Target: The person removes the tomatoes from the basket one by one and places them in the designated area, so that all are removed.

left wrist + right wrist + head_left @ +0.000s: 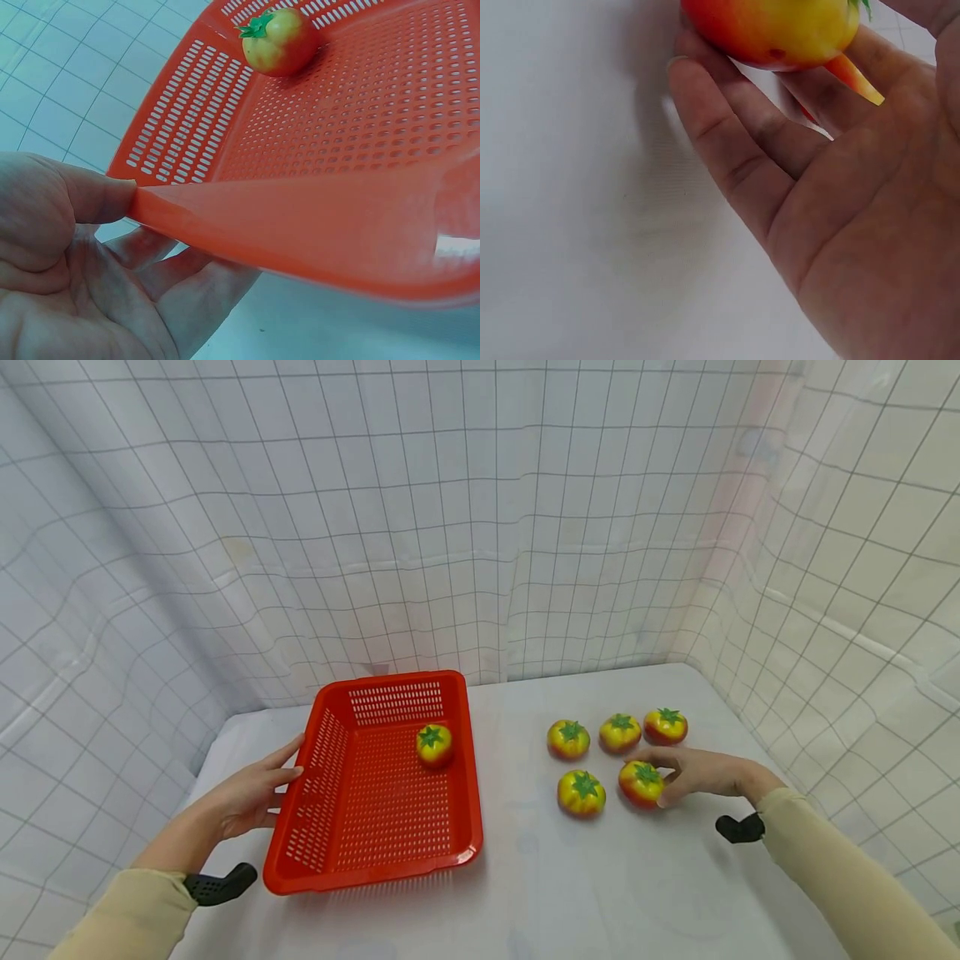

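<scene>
A red plastic basket (390, 810) with slotted walls stands on the left of the table, one red-yellow toy tomato (434, 745) inside toward its far right corner. My left hand (243, 797) holds the basket's left rim; in the left wrist view the thumb (109, 199) is at the rim and the fingers pass beneath it. On the right, my right hand (705, 772) grips a tomato (641, 783) between thumb and fingers. The right wrist view shows this tomato (772, 30) at the fingertips, its upper part cut off by the frame.
Close around the right hand lie other tomatoes: one to the left (581, 793), and a back row with a left tomato (568, 740), a middle tomato (620, 732) and a right tomato (666, 726). White gridded curtains (420, 527) enclose the white table (570, 885) at back and sides.
</scene>
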The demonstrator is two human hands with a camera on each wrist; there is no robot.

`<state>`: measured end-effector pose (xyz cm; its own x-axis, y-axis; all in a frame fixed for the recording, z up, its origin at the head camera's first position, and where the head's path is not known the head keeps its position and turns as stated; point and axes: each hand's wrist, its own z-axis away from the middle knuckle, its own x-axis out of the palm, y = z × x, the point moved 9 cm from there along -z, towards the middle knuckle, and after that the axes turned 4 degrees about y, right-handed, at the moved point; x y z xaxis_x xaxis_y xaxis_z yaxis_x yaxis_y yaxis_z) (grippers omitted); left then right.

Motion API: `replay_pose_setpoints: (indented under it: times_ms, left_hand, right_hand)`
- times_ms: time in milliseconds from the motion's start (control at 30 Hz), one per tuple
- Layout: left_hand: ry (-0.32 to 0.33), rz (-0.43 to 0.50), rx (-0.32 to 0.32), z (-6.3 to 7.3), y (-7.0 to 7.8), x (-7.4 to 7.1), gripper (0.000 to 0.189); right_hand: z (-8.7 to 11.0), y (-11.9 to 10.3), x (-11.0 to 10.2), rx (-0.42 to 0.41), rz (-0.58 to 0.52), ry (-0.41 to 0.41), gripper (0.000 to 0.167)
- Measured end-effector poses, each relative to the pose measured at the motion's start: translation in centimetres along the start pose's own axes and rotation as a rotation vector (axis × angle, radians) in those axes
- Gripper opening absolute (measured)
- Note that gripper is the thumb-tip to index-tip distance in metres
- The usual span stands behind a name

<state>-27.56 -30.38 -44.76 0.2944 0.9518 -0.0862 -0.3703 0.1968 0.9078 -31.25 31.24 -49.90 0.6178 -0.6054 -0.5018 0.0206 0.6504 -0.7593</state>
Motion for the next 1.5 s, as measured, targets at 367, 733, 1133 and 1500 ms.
replay_pose_setpoints:
  times_ms: [367, 733, 1133, 1500]
  left_hand:
    - [0.001, -0.004, 0.001, -0.12, -0.14, -0.15, 0.073]
    - [0.009, -0.008, -0.003, -0.24, -0.32, -0.26, 0.073]
    - [-0.002, 0.000, -0.003, -0.21, -0.08, -0.17, 0.073]
    - [0.002, 0.000, -0.011, -0.27, -0.28, -0.17, 0.073]
  right_hand:
    - [-0.39, 0.57, -0.33, 0.034, 0.003, 0.005, 0.075]
    - [-0.31, 0.16, -0.37, 0.039, 0.013, 0.010, 0.073]
    - [-0.39, 0.53, -0.21, 0.054, -0.001, 0.011, 0.076]
    - [-0.39, 0.62, -0.12, 0.056, -0.013, 0.005, 0.077]
